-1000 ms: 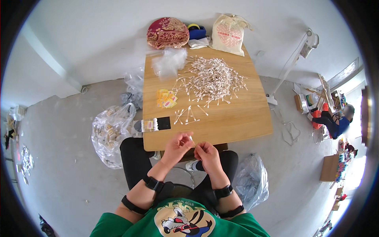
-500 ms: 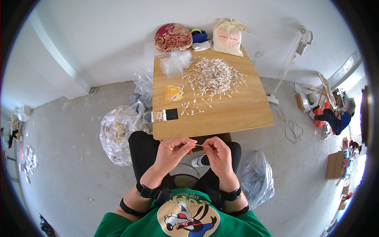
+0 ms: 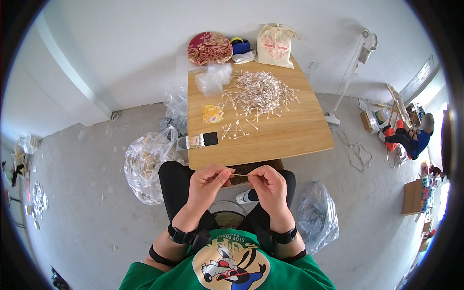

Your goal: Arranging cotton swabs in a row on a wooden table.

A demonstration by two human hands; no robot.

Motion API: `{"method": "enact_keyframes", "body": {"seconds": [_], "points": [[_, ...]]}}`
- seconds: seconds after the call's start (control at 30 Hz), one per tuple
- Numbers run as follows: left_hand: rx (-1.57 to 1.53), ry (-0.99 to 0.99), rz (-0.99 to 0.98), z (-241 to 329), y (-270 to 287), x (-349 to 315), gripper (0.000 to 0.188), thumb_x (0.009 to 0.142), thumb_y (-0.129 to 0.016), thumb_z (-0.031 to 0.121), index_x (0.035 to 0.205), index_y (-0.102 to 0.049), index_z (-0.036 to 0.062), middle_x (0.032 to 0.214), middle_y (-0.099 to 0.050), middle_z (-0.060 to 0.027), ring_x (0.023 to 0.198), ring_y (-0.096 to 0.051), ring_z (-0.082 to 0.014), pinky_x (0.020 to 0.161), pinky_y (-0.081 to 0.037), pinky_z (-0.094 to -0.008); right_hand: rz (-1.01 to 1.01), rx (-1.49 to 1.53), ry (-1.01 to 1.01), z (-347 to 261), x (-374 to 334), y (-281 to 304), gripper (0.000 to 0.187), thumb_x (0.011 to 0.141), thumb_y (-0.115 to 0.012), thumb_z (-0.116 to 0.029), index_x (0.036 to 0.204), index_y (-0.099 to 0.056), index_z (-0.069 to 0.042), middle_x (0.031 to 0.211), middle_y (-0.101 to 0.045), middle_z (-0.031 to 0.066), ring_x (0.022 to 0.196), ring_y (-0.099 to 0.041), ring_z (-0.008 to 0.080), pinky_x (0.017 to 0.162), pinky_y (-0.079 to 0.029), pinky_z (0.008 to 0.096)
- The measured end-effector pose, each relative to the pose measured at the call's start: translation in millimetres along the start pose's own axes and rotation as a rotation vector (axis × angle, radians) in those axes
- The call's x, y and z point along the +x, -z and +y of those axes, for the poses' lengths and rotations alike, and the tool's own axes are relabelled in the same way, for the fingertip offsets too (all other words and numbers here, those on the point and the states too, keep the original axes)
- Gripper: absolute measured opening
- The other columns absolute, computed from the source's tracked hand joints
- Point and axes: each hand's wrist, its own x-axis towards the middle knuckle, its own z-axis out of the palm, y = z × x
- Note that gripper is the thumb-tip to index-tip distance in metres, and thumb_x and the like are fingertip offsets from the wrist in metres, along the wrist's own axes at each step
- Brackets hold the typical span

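My left hand (image 3: pixel 209 180) and my right hand (image 3: pixel 266 183) are held close together over my lap, just below the near edge of the wooden table (image 3: pixel 299 137). Between their fingertips they pinch a thin small stick (image 3: pixel 240 174), one hand at each end. A large heap of white sticks (image 3: pixel 258 92) lies on the far half of the table. A few loose sticks (image 3: pixel 236 129) lie nearer to me. A small black and white packet (image 3: pixel 202 140) sits at the table's near left corner.
Clear plastic bags (image 3: pixel 212 77) and a yellow wrapper (image 3: pixel 211 114) lie on the table's left. A red cushion (image 3: pixel 210 48) and a cloth bag (image 3: pixel 274 46) stand at the far edge. Filled plastic bags (image 3: pixel 144 162) sit on the floor left, another plastic bag (image 3: pixel 317 215) right. A person (image 3: pixel 413 137) sits far right.
My hands have dropped from the table's near edge to over my lap, and they now hold the stick stretched between them. The view has shifted so the table sits farther up.
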Motion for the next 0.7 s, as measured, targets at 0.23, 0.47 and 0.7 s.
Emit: {"method": "enact_keyframes", "body": {"seconds": [0.23,0.47,0.7], "points": [[-0.103,-0.006,0.132,-1.4,4.0,3.2,0.027,0.098,-0.063,0.023,0.102,-0.069,-0.0036,0.088,-0.068,-0.0064,0.074,-0.058,-0.0096,0.07,-0.046,-0.0229,0.104,0.027,-0.141,9.6,-3.4,4.6,0.003,0.091,-0.067,-0.002,0.09,-0.065,0.0,0.073,-0.062,0.0036,0.062,-0.059,0.0099,0.057,-0.047,0.022],[0.204,0.334,0.045,-58.5,24.7,15.8,0.022,0.098,-0.062,0.018,0.1,-0.071,-0.0026,0.082,-0.068,-0.0039,0.067,-0.06,-0.0085,0.062,-0.049,-0.023,0.017,0.079,-0.347,67.0,-3.1,1.1,0.005,0.091,-0.064,-0.004,0.089,-0.066,0.0,0.068,-0.061,0.0012,0.059,-0.057,0.0079,0.054,-0.045,0.0222],[0.443,0.624,0.055,-198.2,61.5,18.1,0.027,0.091,-0.068,0.022,0.103,-0.071,-0.0027,0.083,-0.072,-0.0094,0.071,-0.069,-0.0116,0.066,-0.053,-0.0253,-0.156,-0.178,-0.683,214.6,-26.3,-9.1,0.019,0.082,-0.071,-0.013,0.096,-0.068,0.0,0.073,-0.069,0.0093,0.062,-0.066,0.0158,0.059,-0.052,0.03]]}}
